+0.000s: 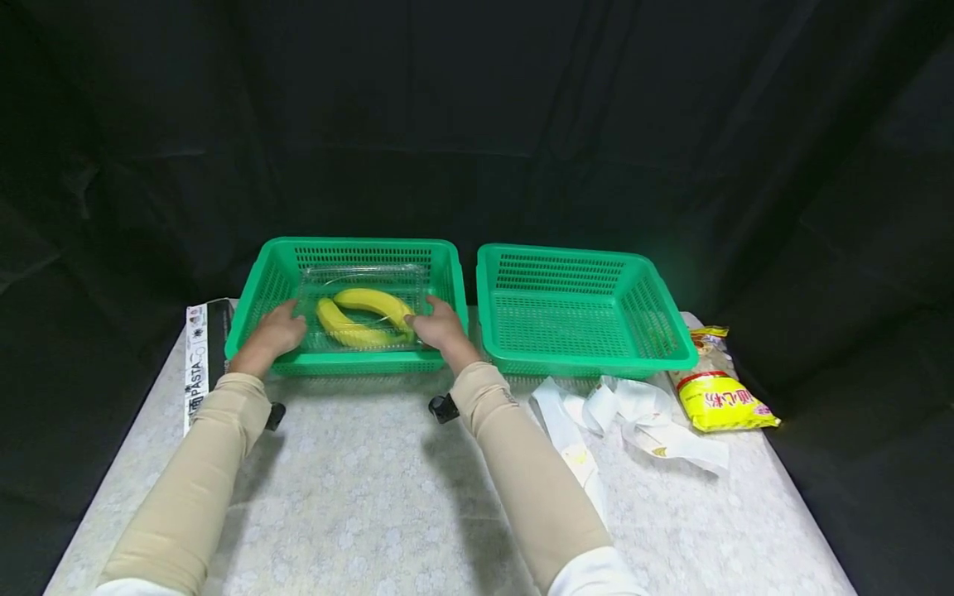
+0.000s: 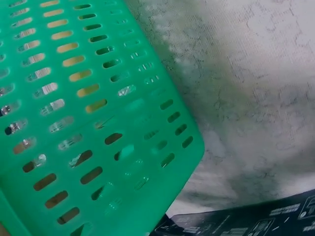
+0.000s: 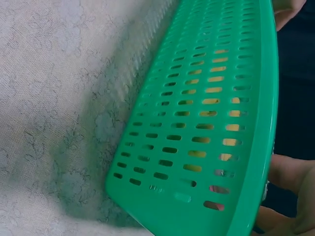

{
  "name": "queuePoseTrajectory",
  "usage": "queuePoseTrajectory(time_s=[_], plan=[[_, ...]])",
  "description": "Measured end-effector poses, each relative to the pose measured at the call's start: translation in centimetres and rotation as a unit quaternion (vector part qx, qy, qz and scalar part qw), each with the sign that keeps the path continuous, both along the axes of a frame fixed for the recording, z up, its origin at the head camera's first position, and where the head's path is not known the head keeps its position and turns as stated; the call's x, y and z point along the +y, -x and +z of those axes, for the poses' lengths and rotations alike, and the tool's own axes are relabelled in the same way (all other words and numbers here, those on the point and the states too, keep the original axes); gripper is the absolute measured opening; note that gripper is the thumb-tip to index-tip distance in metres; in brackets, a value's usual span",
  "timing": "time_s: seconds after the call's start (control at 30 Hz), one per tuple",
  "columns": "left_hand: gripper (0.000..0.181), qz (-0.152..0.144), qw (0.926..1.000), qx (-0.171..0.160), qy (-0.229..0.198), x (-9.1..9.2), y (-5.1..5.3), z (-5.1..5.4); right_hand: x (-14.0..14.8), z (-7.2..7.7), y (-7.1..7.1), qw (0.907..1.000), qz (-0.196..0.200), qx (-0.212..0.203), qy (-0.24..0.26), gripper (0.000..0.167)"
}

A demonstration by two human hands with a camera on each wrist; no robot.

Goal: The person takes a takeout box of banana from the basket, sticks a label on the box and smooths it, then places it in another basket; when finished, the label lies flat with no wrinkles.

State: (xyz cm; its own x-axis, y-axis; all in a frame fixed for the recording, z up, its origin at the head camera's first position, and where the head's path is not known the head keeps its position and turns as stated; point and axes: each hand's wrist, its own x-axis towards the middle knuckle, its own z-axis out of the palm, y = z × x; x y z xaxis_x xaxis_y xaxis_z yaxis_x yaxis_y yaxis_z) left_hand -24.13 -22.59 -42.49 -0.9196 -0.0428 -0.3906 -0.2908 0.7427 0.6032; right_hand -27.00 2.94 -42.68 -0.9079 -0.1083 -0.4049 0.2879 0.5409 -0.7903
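Two yellow bananas (image 1: 370, 301) lie inside a clear plastic box (image 1: 319, 280), which sits in the left green basket (image 1: 358, 362). At the box's left side, my left hand (image 1: 281, 333) reaches over the basket rim and grips the box edge. My right hand (image 1: 441, 325) holds the opposite side, thumb toward the bananas. In the right wrist view the fingers of the right hand (image 3: 290, 196) show beyond the basket wall, with clear plastic between them. The left wrist view mostly shows the slotted basket wall (image 2: 142, 113), so the left fingertips are largely hidden.
A second green basket (image 1: 555, 319) stands to the right. White paper strips (image 1: 671, 439) lie crumpled before it, and a yellow and clear food bag (image 1: 719, 401) is at the table's right edge. A black-and-white pasta box (image 1: 197, 356) lies left of the left basket.
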Motion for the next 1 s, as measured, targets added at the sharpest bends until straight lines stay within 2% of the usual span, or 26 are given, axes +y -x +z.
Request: queuePoseTrajectory(time_s=[0.1,0.2,0.27,0.33,0.43,0.57,0.7,0.77,0.9,1.0], plan=[[0.058,0.019,0.9981,0.053,-0.026,-0.1,-0.3,-0.4,-0.1,-0.1,-0.1,0.9996,-0.002,0.029,0.005,0.064],[0.056,0.049,0.9894,0.126,-0.053,-0.2,-0.6,-0.7,0.0,0.1,-0.3,0.9983,-0.004,0.054,0.021,0.062],[0.055,0.065,0.9826,0.16,-0.068,-0.2,-0.8,-0.7,0.2,0.4,-0.4,0.9972,-0.002,0.062,0.042,0.063],[0.054,0.072,0.9778,0.182,-0.075,-0.1,-1.1,-0.4,0.6,0.9,-0.7,0.9964,0.001,0.067,0.051,0.064],[0.055,0.071,0.9731,0.196,-0.099,0.1,-1.8,0.3,1.3,1.9,-1.3,0.9948,0.011,0.086,0.053,0.063],[0.056,0.08,0.9605,0.225,-0.143,1.0,-3.0,1.7,2.8,3.5,-2.6,0.9893,0.015,0.14,0.039,0.061],[0.057,0.082,0.9484,0.259,-0.165,2.3,-4.8,3.5,4.8,5.1,-4.8,0.9828,0.005,0.18,0.04,0.061],[0.057,0.072,0.946,0.267,-0.169,2.9,-5.9,4.2,6.0,5.7,-6.3,0.9795,-0.002,0.195,0.052,0.061],[0.056,0.04,0.9455,0.261,-0.19,3.7,-8.7,5.2,8.3,6.7,-9.9,0.9692,-0.018,0.229,0.089,0.057],[0.056,0.019,0.9486,0.237,-0.208,4.1,-11.3,5.0,9.3,6.7,-12.9,0.9628,-0.025,0.245,0.112,0.054]])
